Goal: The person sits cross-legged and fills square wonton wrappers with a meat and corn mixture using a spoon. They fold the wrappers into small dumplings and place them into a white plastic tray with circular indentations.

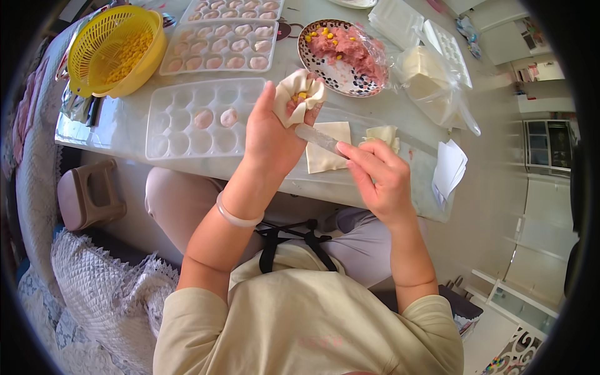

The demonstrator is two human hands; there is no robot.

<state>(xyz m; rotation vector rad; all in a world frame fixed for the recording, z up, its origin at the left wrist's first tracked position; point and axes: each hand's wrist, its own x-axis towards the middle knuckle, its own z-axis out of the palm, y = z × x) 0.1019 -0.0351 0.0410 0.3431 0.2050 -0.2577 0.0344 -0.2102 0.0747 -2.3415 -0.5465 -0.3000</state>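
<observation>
My left hand [270,139] is raised over the table edge with its fingers curled round a pale dough wrapper [284,94]. The wrapper is gathered into an open cup, and pink meat with yellow corn shows inside. Pinched between the thumb and fingers of my right hand [382,180] is a flat, narrow spatula [321,140], its tip close to the wrapper's lower side; whether they touch I cannot tell. Below the spatula lies a square wrapper [325,164], with some folded wrappers [382,135] to its right.
A clear tray [187,94] holds two filled dumplings; fuller trays [219,65] stand behind it. A yellow colander [156,53] of corn is far left. Beyond my hands sits a patterned plate [351,85] of minced meat, with bagged wrappers [425,69] and white paper [450,165] to the right.
</observation>
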